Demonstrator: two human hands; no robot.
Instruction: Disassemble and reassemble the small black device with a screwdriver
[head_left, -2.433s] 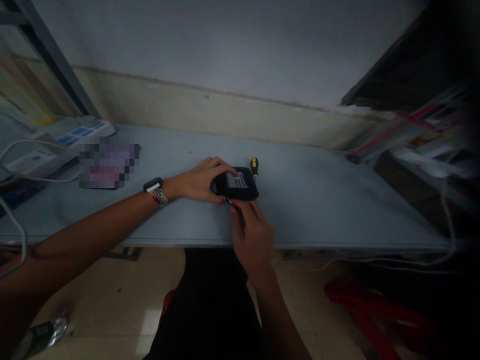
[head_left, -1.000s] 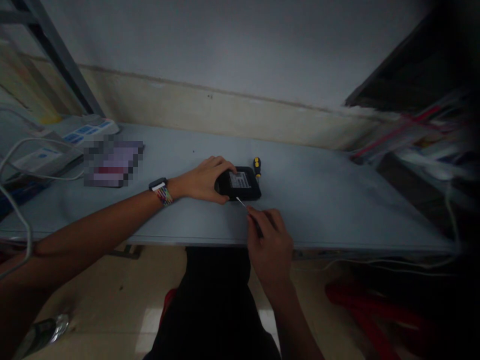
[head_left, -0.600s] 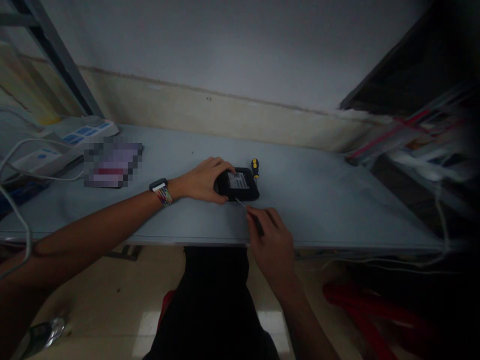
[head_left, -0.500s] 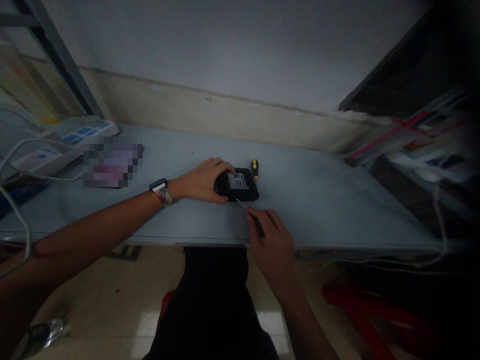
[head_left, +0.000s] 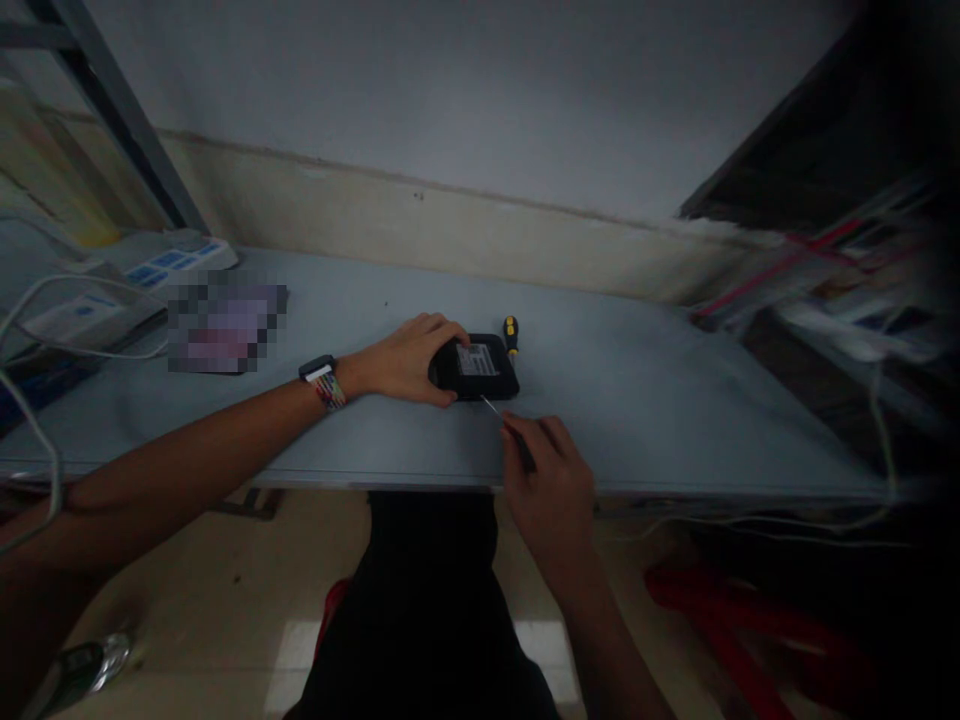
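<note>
The black device (head_left: 474,370) lies flat on the table (head_left: 660,400), clamped under the left hand (head_left: 405,358), whose fingers are curled over its left end as before. The thin screwdriver (head_left: 496,410) has been drawn back and rightward. Its tip, earlier set against the device's near edge, is now seen just off the near right corner (contact cannot be told). Its handle is pinched in the closed right hand (head_left: 553,488). Just beyond the clamped device a yellow-and-black screwdriver (head_left: 511,333) lies untouched.

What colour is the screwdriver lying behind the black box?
Yellow with black bands: the small screwdriver, beyond the flat black labelled box, shows best in the head view.
</note>
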